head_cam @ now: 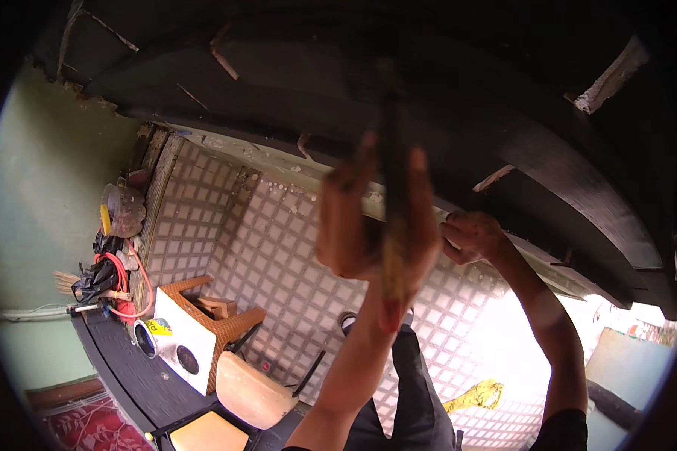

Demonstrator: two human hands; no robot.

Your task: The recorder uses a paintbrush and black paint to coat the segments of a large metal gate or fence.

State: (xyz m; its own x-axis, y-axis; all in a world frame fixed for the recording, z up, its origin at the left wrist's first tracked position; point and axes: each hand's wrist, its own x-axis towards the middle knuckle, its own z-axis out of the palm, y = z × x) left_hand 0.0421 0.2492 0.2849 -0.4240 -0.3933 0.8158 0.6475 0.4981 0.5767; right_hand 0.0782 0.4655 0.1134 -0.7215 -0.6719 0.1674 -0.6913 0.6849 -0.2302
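Observation:
My left hand point(344, 225) is raised at the middle of the view, gripping a slim tool that looks like a paintbrush point(394, 253). Its handle is yellowish with a red end; motion blurs it, and its upper end fades into shadow. Behind the tool spreads a large dark panelled surface point(293, 84) with pale, rough strips on it. To the right, my right hand point(473, 237) has its fingers curled beside the panelling's lower pale edge point(293, 163). Whether it grips that edge or anything small is hidden.
A wicker-sided stool point(240, 327) with a white top carries an open can point(153, 338). Nearby are a peach chair back point(254, 389) and chair seat point(209, 434). Bags and red hose point(141, 270) line the green wall point(51, 197). Yellow cloth point(477, 396) lies on the tiled floor point(282, 242).

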